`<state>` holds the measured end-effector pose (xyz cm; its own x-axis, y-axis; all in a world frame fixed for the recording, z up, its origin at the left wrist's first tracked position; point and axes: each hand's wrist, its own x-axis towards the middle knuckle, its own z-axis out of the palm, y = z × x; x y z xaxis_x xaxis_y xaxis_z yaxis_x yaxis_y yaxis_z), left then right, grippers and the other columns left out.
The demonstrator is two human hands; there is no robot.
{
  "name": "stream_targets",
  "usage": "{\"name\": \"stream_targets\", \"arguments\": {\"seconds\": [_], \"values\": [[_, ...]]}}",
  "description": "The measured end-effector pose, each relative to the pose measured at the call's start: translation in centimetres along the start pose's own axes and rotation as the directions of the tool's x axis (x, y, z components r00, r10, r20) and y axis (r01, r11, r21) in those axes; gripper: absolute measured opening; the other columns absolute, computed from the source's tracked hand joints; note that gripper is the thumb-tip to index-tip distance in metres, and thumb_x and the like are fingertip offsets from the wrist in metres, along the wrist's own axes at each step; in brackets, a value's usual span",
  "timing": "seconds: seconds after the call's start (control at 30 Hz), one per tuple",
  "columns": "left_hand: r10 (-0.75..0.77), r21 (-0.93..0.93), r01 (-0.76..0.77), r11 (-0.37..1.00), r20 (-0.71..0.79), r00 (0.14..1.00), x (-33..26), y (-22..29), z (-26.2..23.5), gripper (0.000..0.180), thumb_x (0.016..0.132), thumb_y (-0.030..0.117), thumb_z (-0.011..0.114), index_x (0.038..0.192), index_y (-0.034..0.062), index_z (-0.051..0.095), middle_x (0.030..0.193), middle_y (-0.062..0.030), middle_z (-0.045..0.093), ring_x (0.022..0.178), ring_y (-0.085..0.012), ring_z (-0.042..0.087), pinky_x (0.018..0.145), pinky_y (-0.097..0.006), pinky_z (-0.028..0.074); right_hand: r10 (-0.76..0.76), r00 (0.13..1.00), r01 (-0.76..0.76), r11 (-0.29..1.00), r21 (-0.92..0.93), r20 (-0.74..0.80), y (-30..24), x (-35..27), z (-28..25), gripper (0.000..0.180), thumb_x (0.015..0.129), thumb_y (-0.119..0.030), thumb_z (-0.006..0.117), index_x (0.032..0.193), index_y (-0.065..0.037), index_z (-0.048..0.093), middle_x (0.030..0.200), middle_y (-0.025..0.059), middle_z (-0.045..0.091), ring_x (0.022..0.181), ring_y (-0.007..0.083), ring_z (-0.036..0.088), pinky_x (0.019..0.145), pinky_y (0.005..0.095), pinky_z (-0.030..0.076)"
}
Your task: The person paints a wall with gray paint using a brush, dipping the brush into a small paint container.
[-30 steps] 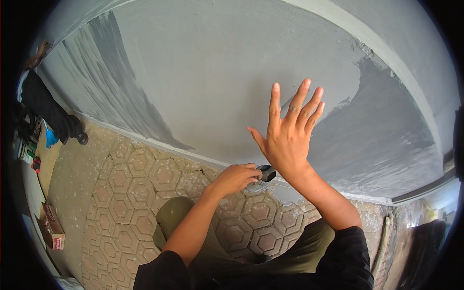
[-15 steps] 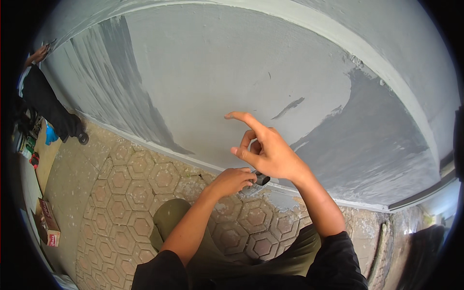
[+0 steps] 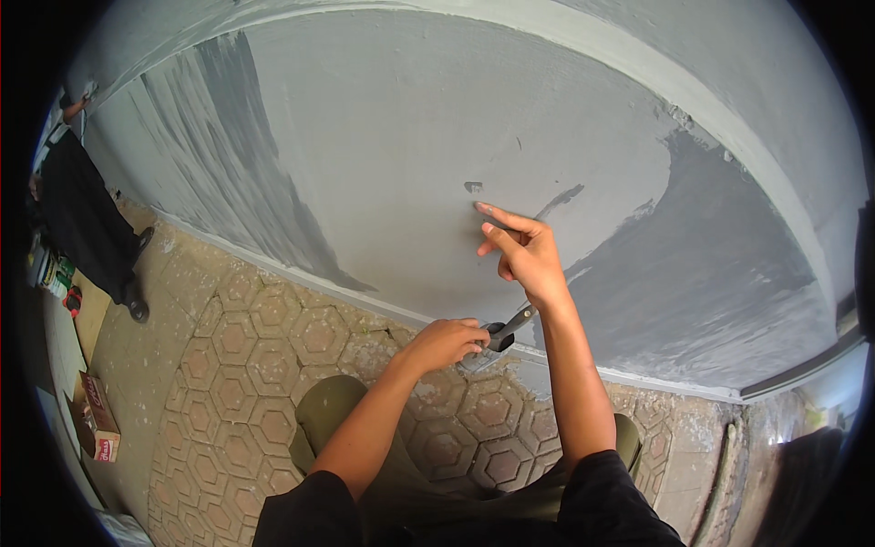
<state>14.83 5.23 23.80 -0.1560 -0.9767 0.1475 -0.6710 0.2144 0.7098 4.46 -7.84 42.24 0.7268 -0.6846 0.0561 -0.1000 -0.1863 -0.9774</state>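
**A:** Where is your right hand (image 3: pixel 524 251)?

**B:** Your right hand is raised against the grey plastered wall (image 3: pixel 383 155), index finger stretched out, the tip at or just short of the surface (contact is too fine to tell), the other fingers curled in toward the palm. It holds nothing. Just up and left of the fingertip sits a small dark smudge on the wall (image 3: pixel 472 187); a longer dark streak (image 3: pixel 561 199) lies just right of the finger.

**A:** And your left?

**B:** Your left hand (image 3: pixel 447 342) is lower, near the foot of the wall, fingers closed round the black handle of a small metal putty scraper (image 3: pixel 504 333). The blade slants up toward your right wrist and passes behind it, so its tip is hidden.

**A:** What lies around them?

**B:** To the right of your hands the wall carries a big darker grey patch (image 3: pixel 693 255), wet-looking; far left on the wall there are darker brushed strokes (image 3: pixel 228 146). At the foot of the wall runs a pale skirting line, and below it a floor of hexagon-patterned stone tiles (image 3: pixel 273 346), where your olive-trousered knees (image 3: pixel 328 410) are bent. Well left of the wall's base stands another person in dark clothes (image 3: pixel 87 228), and a small cardboard box (image 3: pixel 96 419) lies on the floor near the left edge.
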Motion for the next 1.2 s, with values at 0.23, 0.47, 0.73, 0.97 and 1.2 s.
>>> {"name": "stream_targets", "arguments": {"seconds": [0.23,0.47,0.73,0.97,1.2], "values": [[0.025,-0.022,-0.025,0.999,-0.010,1.000,-0.1,0.1,-0.7,0.014,0.099,0.020,0.070,0.109,0.0095,0.072,0.098,-0.0073,0.066,0.088,-0.0315,0.067,0.078,-0.045,0.051,-0.318,0.946,0.319,0.874,0.366,-0.067,-5.9,-0.3,-1.0,0.038,0.103,-0.008,0.066,0.140,0.000,0.063,0.075,0.0074,0.066,0.046,0.0064,0.047,0.044,0.0232,0.028],[0.011,-0.096,-0.013,0.995,-0.019,1.000,-0.8,0.4,-1.7,0.012,0.099,0.015,0.071,0.108,0.0074,0.073,0.096,-0.0069,0.066,0.076,-0.0278,0.069,0.072,-0.043,0.052,-0.089,0.990,0.102,0.987,0.127,-0.108,3.2,-5.6,-2.8,0.035,0.103,-0.007,0.066,0.136,0.000,0.058,0.080,0.0057,0.066,0.051,0.0053,0.047,0.048,0.0239,0.032],[0.027,-0.083,-0.028,0.996,-0.009,1.000,-1.6,1.0,-1.3,0.008,0.096,0.007,0.072,0.104,0.0056,0.075,0.094,-0.0065,0.067,0.076,-0.0238,0.072,0.069,-0.040,0.053,0.111,0.958,-0.148,0.981,-0.125,-0.264,15.1,-12.9,-5.4,0.047,0.097,-0.013,0.081,0.136,0.006,0.063,0.077,-0.0036,0.057,0.060,0.0013,0.043,0.054,0.0220,0.035],[0.003,-0.079,0.005,0.997,0.097,0.995,-1.4,1.1,0.1,0.009,0.095,0.005,0.072,0.104,0.0050,0.076,0.094,-0.0057,0.068,0.079,-0.0223,0.074,0.071,-0.038,0.056,0.024,0.983,-0.062,0.976,-0.207,-0.181,15.1,-15.1,-4.2,0.015,0.098,-0.009,0.078,0.111,-0.002,0.077,0.077,-0.0004,0.059,0.062,0.0059,0.046,0.057,0.0273,0.039],[0.024,-0.094,-0.011,0.995,0.131,0.991,-1.4,1.2,2.1,0.011,0.096,0.015,0.072,0.105,0.0094,0.074,0.097,-0.0061,0.068,0.084,-0.0303,0.071,0.072,-0.044,0.052,-0.034,0.962,-0.034,0.969,-0.246,-0.269,14.3,-15.6,-6.0,0.013,0.098,-0.010,0.077,0.108,-0.001,0.078,0.073,0.0019,0.059,0.063,0.0075,0.046,0.057,0.0283,0.039]]}}
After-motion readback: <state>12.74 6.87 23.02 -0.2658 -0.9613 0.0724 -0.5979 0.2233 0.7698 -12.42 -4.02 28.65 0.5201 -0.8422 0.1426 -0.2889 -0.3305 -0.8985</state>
